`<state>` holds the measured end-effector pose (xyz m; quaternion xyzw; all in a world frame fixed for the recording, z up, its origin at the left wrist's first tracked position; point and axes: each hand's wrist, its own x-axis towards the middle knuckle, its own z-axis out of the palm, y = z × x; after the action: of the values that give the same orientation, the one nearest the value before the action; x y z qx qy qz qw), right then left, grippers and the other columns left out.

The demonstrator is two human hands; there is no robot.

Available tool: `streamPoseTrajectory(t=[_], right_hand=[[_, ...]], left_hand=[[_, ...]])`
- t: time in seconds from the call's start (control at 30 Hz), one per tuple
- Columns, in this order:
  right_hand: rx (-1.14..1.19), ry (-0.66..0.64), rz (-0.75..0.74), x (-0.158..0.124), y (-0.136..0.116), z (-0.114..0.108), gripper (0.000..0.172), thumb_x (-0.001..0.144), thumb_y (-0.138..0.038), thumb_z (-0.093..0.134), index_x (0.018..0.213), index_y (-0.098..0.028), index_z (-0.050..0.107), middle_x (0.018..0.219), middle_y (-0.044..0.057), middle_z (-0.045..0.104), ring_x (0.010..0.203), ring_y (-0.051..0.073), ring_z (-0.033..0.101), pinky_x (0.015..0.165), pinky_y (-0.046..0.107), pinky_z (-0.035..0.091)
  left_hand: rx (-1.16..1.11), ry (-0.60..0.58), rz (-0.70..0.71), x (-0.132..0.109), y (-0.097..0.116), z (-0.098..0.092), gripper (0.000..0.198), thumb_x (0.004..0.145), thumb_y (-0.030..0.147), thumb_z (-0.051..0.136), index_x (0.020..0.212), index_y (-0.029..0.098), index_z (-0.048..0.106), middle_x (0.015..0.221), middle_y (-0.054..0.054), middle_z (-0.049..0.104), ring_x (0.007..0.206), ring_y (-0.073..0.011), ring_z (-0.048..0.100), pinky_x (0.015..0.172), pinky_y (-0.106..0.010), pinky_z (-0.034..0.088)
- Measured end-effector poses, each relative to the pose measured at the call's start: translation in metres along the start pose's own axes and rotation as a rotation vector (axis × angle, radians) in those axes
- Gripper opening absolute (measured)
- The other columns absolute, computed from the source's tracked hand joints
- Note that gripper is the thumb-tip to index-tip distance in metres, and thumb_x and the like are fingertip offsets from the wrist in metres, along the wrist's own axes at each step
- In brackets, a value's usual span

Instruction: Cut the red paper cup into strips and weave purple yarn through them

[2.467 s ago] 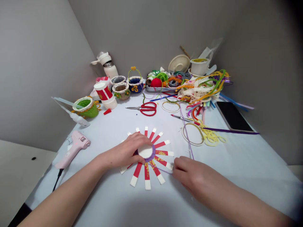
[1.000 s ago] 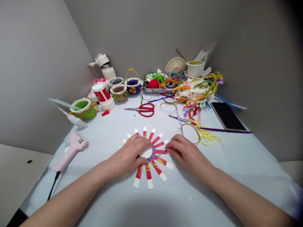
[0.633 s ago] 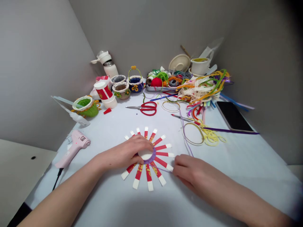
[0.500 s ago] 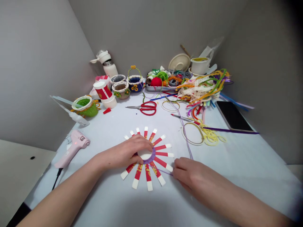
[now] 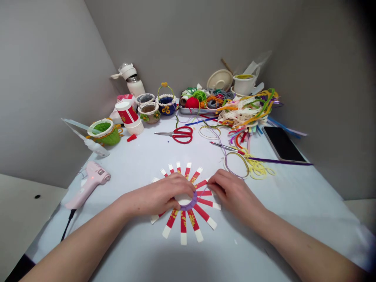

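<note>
A paper cup [image 5: 183, 224] cut into red-and-white strips lies splayed like a sun on the table. Purple yarn [image 5: 192, 201] is wound around its round white base, in and out between the strips. My left hand [image 5: 164, 194] grips this base, fingertips at the far side and thumb at the near side. To the right of it, my right hand [image 5: 235, 192] pinches the loose purple strand, which runs taut from the woven ring up to my fingertips, over the right-hand strips. Some strips on the left are hidden under my left hand.
Red-handled scissors [image 5: 183, 134] lie beyond the cup. A pink glue gun [image 5: 88, 184] is at left, near small decorated baskets [image 5: 167, 105]. A tray of yarn [image 5: 202, 111], a heap of ribbons [image 5: 246, 111], a pen [image 5: 226, 147], hoops [image 5: 236, 164] and a phone [image 5: 283, 145] stand around the back and right.
My right hand has moved up and left from the lower right of the cup, drawing the purple strand over the right-hand strips. The cup has shifted slightly nearer and turned a little.
</note>
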<state>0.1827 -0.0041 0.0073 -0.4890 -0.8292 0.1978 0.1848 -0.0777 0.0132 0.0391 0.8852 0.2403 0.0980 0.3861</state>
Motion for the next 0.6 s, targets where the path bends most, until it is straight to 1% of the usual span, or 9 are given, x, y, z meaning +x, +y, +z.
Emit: streamPoseTrajectory(t=[0.07,0.13,0.23,0.3,0.37,0.47,0.53,0.6], right_hand=[[0.011,0.008,0.018,0.002,0.001,0.004,0.017,0.096,-0.014,0.051,0.085,-0.018,0.064,0.085,0.005,0.062,0.080,0.018,0.059,0.072,0.030,0.046],[0.015,0.006,0.034,0.002,0.001,0.007,0.017,0.096,-0.014,0.051,0.086,-0.018,0.064,0.085,0.004,0.063,0.080,0.018,0.060,0.072,0.030,0.046],[0.015,0.006,0.048,0.001,0.000,0.008,0.016,0.095,-0.014,0.051,0.087,-0.019,0.064,0.085,0.004,0.063,0.079,0.017,0.060,0.071,0.030,0.045],[0.011,0.007,0.048,0.002,0.000,0.007,0.015,0.095,-0.015,0.051,0.087,-0.019,0.064,0.085,0.004,0.064,0.078,0.017,0.060,0.070,0.029,0.044],[0.009,0.010,0.048,0.002,0.000,0.007,0.016,0.095,-0.014,0.051,0.087,-0.019,0.063,0.085,0.004,0.064,0.079,0.017,0.060,0.070,0.029,0.044],[0.010,0.005,0.059,0.003,0.001,0.007,0.016,0.095,-0.015,0.051,0.086,-0.018,0.063,0.085,0.004,0.063,0.080,0.017,0.060,0.072,0.029,0.044],[0.008,-0.001,0.069,0.003,0.001,0.007,0.016,0.096,-0.016,0.051,0.086,-0.018,0.063,0.085,0.004,0.063,0.079,0.017,0.059,0.072,0.030,0.044],[0.005,-0.004,0.072,0.002,0.001,0.007,0.016,0.097,-0.017,0.051,0.086,-0.018,0.064,0.084,0.004,0.062,0.079,0.018,0.059,0.072,0.030,0.044]], left_hand=[[0.005,0.014,0.025,0.000,0.002,0.002,0.043,0.082,-0.006,0.051,0.112,0.023,0.060,0.126,-0.006,0.064,0.123,-0.0211,0.055,0.107,-0.041,0.044],[0.017,0.041,0.031,-0.001,0.005,0.002,0.042,0.083,-0.005,0.050,0.114,0.022,0.059,0.132,-0.008,0.061,0.126,-0.0211,0.054,0.108,-0.040,0.045],[0.057,0.090,-0.012,-0.003,0.009,0.004,0.045,0.083,-0.004,0.048,0.119,0.022,0.057,0.144,-0.010,0.052,0.135,-0.0225,0.049,0.110,-0.042,0.044],[0.078,0.121,-0.041,-0.003,0.012,0.006,0.049,0.080,-0.003,0.049,0.121,0.022,0.055,0.147,-0.010,0.050,0.136,-0.0235,0.048,0.110,-0.042,0.044],[0.088,0.165,-0.065,-0.002,0.012,0.011,0.048,0.079,0.001,0.055,0.122,0.022,0.054,0.144,-0.010,0.052,0.134,-0.0245,0.050,0.110,-0.043,0.044],[0.112,0.284,-0.141,0.002,0.011,0.019,0.038,0.083,0.015,0.064,0.119,0.022,0.055,0.134,-0.011,0.058,0.127,-0.0263,0.053,0.107,-0.045,0.046],[0.144,0.354,-0.204,0.005,0.008,0.025,0.034,0.083,0.022,0.069,0.116,0.021,0.058,0.129,-0.012,0.058,0.123,-0.0280,0.054,0.105,-0.046,0.048],[0.183,0.378,-0.248,0.006,0.007,0.028,0.034,0.082,0.024,0.072,0.113,0.019,0.060,0.125,-0.013,0.058,0.120,-0.0289,0.055,0.102,-0.046,0.049]])
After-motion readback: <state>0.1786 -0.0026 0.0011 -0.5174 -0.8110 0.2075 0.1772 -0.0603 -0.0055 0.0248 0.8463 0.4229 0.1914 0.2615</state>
